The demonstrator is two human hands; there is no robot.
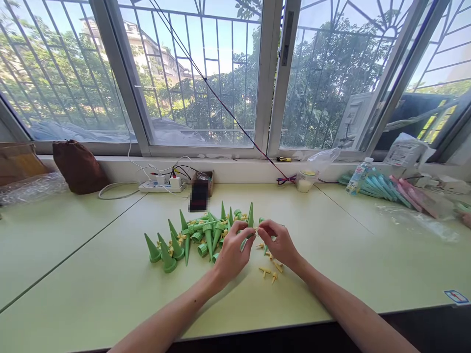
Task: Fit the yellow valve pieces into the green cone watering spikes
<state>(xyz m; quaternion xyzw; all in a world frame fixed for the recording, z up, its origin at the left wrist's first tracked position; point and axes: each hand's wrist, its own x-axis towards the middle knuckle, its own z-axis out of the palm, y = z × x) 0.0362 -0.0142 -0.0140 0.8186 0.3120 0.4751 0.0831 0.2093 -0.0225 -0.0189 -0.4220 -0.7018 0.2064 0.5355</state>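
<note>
My left hand (235, 250) is closed, its fingers around a green cone piece whose tip points up between thumb and fingers. Close against it, my right hand (278, 241) pinches something small and yellowish that touches the piece at my left fingertips; its shape is mostly hidden. A heap of green cones and caps (208, 233) mixed with small yellow parts lies to the left of my hands. Several green cones (168, 260) stand upright at the heap's left end. Below my right hand, loose yellow T-shaped parts (265, 270) are scattered on the table.
Along the window side of the pale table (110, 294) are a brown bag (79, 166), a power strip (162, 185), a small box, and a cup (305, 182). A bottle (359, 176) and packs of teal and pink bags (382, 189) lie at the right.
</note>
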